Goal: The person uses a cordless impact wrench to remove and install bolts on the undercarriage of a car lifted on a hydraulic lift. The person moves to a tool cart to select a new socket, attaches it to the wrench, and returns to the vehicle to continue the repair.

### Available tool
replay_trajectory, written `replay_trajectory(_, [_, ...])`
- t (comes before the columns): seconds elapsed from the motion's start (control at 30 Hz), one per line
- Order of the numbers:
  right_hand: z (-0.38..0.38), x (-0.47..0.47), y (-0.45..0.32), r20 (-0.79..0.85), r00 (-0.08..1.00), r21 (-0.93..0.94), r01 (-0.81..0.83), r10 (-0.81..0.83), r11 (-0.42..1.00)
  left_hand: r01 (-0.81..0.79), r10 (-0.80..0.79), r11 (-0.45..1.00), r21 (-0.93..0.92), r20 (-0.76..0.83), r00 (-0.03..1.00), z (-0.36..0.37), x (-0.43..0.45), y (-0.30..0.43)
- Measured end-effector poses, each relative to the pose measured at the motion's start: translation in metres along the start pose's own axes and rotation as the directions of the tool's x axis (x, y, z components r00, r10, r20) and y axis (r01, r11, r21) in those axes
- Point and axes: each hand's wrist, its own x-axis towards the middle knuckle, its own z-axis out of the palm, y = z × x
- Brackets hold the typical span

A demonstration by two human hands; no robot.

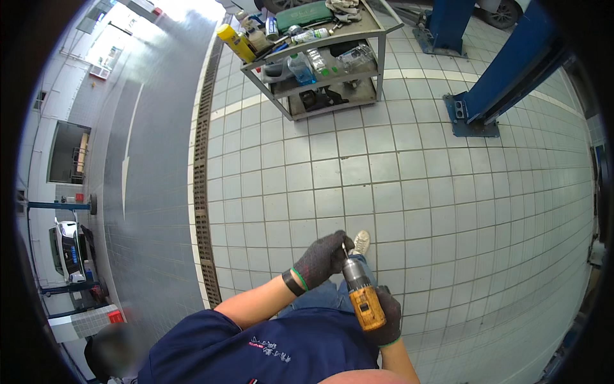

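Observation:
My right hand (391, 317), in a dark knit glove with a green cuff, grips a yellow cordless drill (367, 307). Its grey metal chuck (354, 271) points away from me, with a thin drill bit (345, 251) in it. My left hand (319, 259), gloved the same way, has its fingers curled close around the tip of the bit. Whether they pinch the bit is hidden by the glove. Both hands are in front of my waist, above my jeans and one pale shoe (360, 242).
Ahead stands a three-shelf metal cart (331, 40) with bottles, spray cans, a green case (305, 17) and gloves. Blue lift posts (508, 72) rise at the right. A drain grate (202, 182) runs along the tiled floor (355, 163). Another person (112, 353) is at lower left.

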Motion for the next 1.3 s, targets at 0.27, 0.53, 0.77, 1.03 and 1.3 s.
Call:
replay_trajectory(0.27, [-0.04,0.298,-0.008,0.056,0.998,-0.106,0.0,0.006,0.994,0.012,-0.043,0.966,-0.257,-0.119,0.992,-0.083,0.194,0.147])
replay_trajectory(0.53, [-0.054,0.554,-0.018,0.112,0.985,-0.217,0.15,-0.128,0.965,0.018,-0.086,0.584,-0.812,-0.04,0.996,-0.292,0.435,0.29])
replay_trajectory(0.77, [-0.1,0.756,-0.006,0.136,0.988,-0.237,0.107,-0.076,0.965,-0.395,0.602,0.722,0.569,-0.234,0.764,-0.376,0.609,0.339])
replay_trajectory(1.03, [-0.161,0.948,0.09,0.24,0.97,-0.229,0.009,0.048,0.973,0.158,0.14,0.704,0.692,-0.353,0.925,-0.351,0.815,0.416])
replay_trajectory(1.3, [-0.22,1.066,0.123,0.265,0.96,-0.357,0.009,0.092,0.934,0.246,0.052,0.844,0.477,-0.53,0.846,-0.354,0.889,0.446])
